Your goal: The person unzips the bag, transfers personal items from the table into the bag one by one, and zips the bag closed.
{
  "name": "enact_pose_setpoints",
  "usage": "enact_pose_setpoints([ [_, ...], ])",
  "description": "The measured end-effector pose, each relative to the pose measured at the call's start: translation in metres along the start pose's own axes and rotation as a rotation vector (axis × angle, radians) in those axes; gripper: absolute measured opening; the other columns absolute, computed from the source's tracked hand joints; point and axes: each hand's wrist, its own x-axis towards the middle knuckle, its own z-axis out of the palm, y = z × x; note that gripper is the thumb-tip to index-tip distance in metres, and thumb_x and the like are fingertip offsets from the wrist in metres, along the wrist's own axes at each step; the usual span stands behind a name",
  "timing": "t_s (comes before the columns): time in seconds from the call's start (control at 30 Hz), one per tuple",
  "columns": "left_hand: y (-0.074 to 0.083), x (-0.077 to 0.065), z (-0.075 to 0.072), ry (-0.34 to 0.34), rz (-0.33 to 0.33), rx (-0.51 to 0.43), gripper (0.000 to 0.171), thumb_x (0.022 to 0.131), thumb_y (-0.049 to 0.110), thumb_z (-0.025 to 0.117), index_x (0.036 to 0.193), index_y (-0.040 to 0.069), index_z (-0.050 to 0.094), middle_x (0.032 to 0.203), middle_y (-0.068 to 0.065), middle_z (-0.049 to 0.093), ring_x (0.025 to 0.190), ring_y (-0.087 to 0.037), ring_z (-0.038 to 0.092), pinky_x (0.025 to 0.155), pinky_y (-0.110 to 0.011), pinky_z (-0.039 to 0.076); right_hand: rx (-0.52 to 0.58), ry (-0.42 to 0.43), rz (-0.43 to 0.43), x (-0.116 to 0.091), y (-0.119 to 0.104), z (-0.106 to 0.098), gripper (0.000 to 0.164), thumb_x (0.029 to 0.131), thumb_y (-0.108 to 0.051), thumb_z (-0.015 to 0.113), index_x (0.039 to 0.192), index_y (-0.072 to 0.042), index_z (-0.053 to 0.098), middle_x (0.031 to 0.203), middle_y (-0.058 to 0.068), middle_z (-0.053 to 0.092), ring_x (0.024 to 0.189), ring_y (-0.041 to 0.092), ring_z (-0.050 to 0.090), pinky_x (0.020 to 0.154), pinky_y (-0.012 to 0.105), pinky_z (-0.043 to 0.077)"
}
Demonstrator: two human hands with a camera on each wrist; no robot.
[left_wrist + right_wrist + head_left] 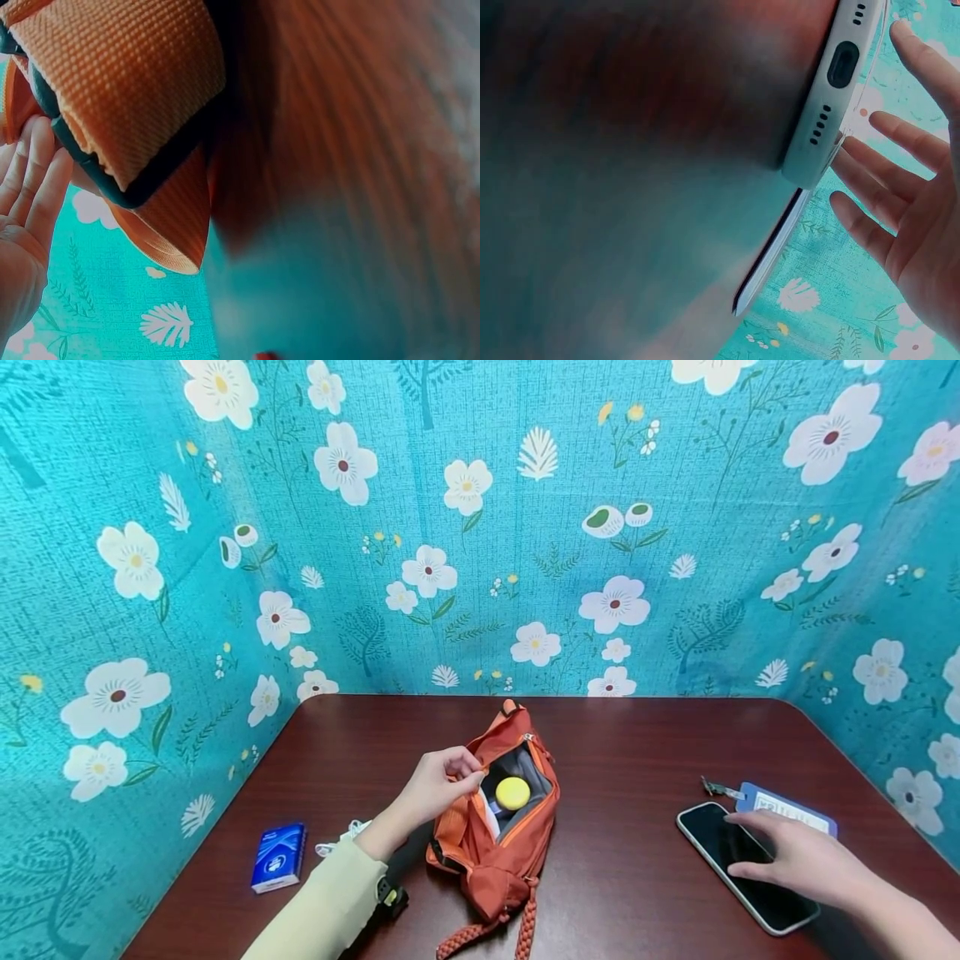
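An orange-red sling bag (pixel 531 856) lies in the middle of the table with its zip undone. My left hand (pixel 435 787) pinches the left edge of its opening. Inside sits a round yellow object (pixel 513 793), with something white partly visible beside it. In the left wrist view, an orange webbing strap (pixel 135 82) hides part of that hand's fingers. On the right, my right hand (pixel 806 858) hovers over a dark-screened smartphone (pixel 722 839) with thumb and fingers spread. The right wrist view shows the phone's charging-port end (pixel 832 90), the fingers apart from its edges.
A blue card holder (pixel 813 817) with keys (pixel 722 789) lies just behind the phone. At the left are a blue tissue pack (pixel 279 857) and a white cable (pixel 327 849), partly hidden by the left arm. Flowered teal cloth (pixel 465 568) stands behind the table.
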Motion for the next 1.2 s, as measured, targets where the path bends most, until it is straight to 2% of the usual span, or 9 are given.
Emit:
enact_pose_setpoints([
  [0.13,0.0,0.0,0.0,0.002,0.0,0.005,0.004,0.089,0.0,0.067,0.092,-0.002,0.066,0.073,-0.011,0.065,0.067,-0.029,0.062,0.063,-0.029,0.051,0.012,-0.002,-0.015,0.002,0.0,0.002,0.075,0.068,-0.05,0.083,0.121,-0.001,0.063,0.114,0.023,0.063,0.099,0.037,0.061,0.078,0.057,0.05],
  [0.4,0.003,0.0,0.0,0.006,0.0,0.022,0.004,0.089,0.001,0.068,0.092,-0.002,0.066,0.073,-0.009,0.065,0.065,-0.02,0.061,0.067,-0.03,0.053,0.113,-0.032,-0.084,0.01,-0.009,0.005,0.073,0.073,-0.042,0.083,0.126,0.001,0.058,0.117,0.018,0.062,0.1,0.033,0.062,0.078,0.048,0.053],
  [0.57,0.004,0.0,0.001,0.007,-0.012,0.025,0.006,0.089,0.003,0.068,0.092,-0.001,0.066,0.074,-0.009,0.065,0.066,-0.019,0.061,0.067,-0.029,0.053,0.117,-0.057,-0.094,0.009,-0.012,0.006,0.077,0.073,-0.043,0.083,0.129,0.001,0.055,0.122,0.018,0.06,0.103,0.032,0.06,0.078,0.043,0.053],
  [0.77,0.004,0.001,0.0,0.005,0.006,0.015,0.005,0.089,0.0,0.068,0.092,-0.003,0.065,0.073,-0.01,0.066,0.066,-0.024,0.062,0.066,-0.033,0.053,0.068,-0.076,-0.047,0.006,-0.014,0.011,0.094,0.066,-0.053,0.084,0.135,0.001,0.049,0.125,0.024,0.056,0.106,0.037,0.056,0.08,0.058,0.049],
  [0.9,0.004,0.001,0.0,0.004,0.009,0.01,0.004,0.089,0.0,0.067,0.092,-0.003,0.065,0.073,-0.012,0.066,0.067,-0.031,0.063,0.065,-0.033,0.053,0.028,-0.072,-0.055,0.007,-0.017,0.011,0.1,0.061,-0.056,0.085,0.136,-0.001,0.048,0.126,0.025,0.055,0.107,0.038,0.055,0.079,0.06,0.049],
  [1.2,0.004,-0.001,-0.001,-0.009,-0.005,0.006,0.006,0.09,0.002,0.067,0.093,-0.003,0.065,0.074,-0.012,0.066,0.068,-0.03,0.063,0.067,-0.032,0.053,0.134,-0.144,-0.093,0.012,-0.009,0.007,0.097,0.063,-0.038,0.089,0.137,0.005,0.045,0.131,0.026,0.052,0.113,0.041,0.05,0.084,0.059,0.047],
])
